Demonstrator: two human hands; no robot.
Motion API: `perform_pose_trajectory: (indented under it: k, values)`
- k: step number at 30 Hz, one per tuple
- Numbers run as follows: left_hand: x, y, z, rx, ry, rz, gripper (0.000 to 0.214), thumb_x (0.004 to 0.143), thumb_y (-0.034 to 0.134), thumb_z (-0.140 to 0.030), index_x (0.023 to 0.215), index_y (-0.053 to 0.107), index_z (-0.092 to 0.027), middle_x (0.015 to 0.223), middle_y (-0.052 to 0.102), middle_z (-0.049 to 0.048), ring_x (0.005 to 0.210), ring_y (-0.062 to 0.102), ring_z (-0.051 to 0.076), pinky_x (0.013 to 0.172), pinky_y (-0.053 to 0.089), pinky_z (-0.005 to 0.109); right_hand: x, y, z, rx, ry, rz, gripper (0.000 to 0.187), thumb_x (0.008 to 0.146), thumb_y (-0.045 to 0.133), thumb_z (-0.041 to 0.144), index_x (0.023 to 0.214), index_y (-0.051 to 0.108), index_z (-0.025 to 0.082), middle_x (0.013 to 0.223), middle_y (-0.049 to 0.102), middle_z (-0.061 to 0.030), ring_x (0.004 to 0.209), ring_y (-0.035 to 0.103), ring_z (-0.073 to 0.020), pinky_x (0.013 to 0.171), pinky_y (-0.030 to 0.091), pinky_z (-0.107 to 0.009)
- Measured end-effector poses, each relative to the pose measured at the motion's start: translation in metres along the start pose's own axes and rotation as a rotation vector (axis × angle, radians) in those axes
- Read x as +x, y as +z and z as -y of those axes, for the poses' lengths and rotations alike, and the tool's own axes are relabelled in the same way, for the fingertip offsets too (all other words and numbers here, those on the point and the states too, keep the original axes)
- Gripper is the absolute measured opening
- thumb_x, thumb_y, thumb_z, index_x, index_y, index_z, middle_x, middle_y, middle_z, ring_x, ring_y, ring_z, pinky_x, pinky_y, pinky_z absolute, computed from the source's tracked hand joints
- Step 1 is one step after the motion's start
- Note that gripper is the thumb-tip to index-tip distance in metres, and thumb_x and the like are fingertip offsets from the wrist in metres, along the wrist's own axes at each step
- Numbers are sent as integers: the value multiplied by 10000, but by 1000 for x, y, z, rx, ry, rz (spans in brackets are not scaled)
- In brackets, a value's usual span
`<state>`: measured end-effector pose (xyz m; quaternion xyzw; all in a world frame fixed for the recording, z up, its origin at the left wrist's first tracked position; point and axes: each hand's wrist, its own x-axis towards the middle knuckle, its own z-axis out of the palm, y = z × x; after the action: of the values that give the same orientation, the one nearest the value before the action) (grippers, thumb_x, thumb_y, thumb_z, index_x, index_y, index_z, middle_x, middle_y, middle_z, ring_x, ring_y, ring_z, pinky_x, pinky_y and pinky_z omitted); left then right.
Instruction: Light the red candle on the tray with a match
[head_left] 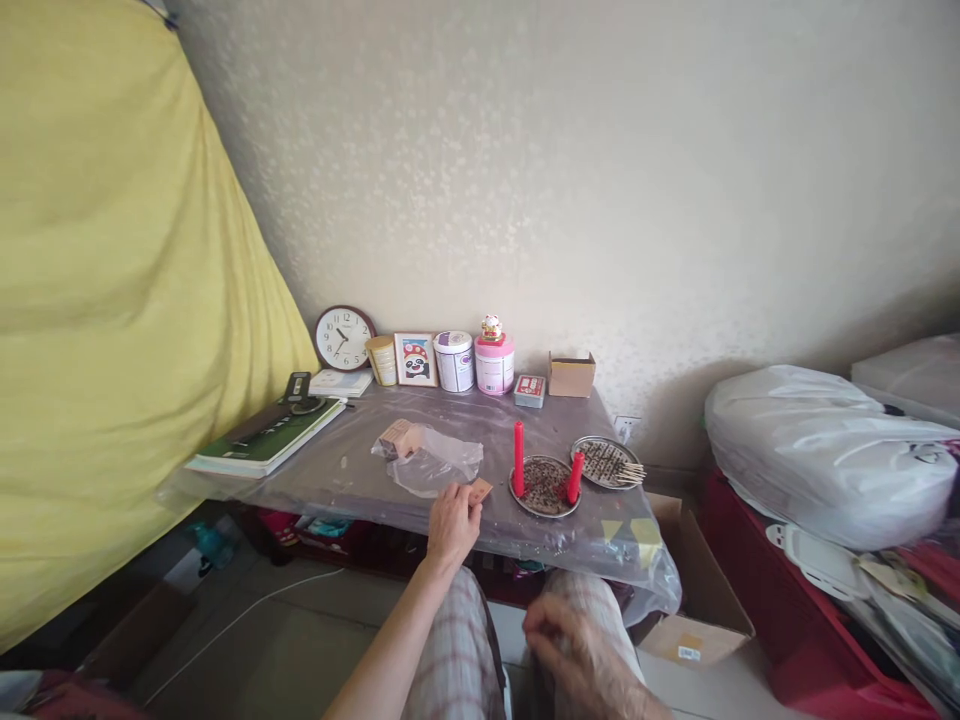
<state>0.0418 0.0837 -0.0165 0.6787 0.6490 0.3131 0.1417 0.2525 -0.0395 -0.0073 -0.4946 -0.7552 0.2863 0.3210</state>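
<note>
At the table's front edge, my left hand (453,522) is closed on a small orange-tan box (480,491) that looks like a matchbox. My right hand (571,640) hovers over my right knee, blurred, its fingers curled; anything inside them is hidden. Two red candles stand on a speckled metal plate (546,505) right of the left hand: a tall candle (519,458) and a shorter, leaning candle (576,478). Beside it, a second plate (600,458) carries a bunch of thin pale sticks (631,472). Behind the left hand, a brown packet (401,438) lies in a crumpled clear plastic bag (442,460).
Along the wall stand a clock (345,337), a panda picture (416,360), tins, a lucky-cat figure (491,327) and a small open carton (571,376). A green book (274,438) lies left. Plastic film covers the table (330,470). A cardboard box (701,580) sits on the floor right.
</note>
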Motion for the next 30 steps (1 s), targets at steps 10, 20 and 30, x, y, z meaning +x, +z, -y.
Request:
perform_pose_trajectory:
  k: [10,20,30]
  values:
    - [-95,6,-40,-466,-104,-2,237,800,551,-168,1013,646,-213,963,652,62,896,644,222,821,512,359,35,42,-20,-22,-121,-245,497,833,586,158,1314,522,272,1424,578,-93,1319,597,-226,1071,538,-379]
    - [-116,19,-45,-1078,-471,192,278,846,611,-420,999,657,-192,954,737,93,845,680,224,718,501,330,8,24,-18,93,24,-234,360,810,605,225,1164,649,274,1311,691,-97,1226,665,-270,1041,560,-399]
    - [-115,32,-47,-2033,-810,472,435,1030,389,-324,1003,744,-73,838,820,113,767,757,162,717,542,275,5,12,-11,536,250,-53,454,789,675,393,1229,690,279,1346,709,-55,1261,650,-302,1057,540,-362]
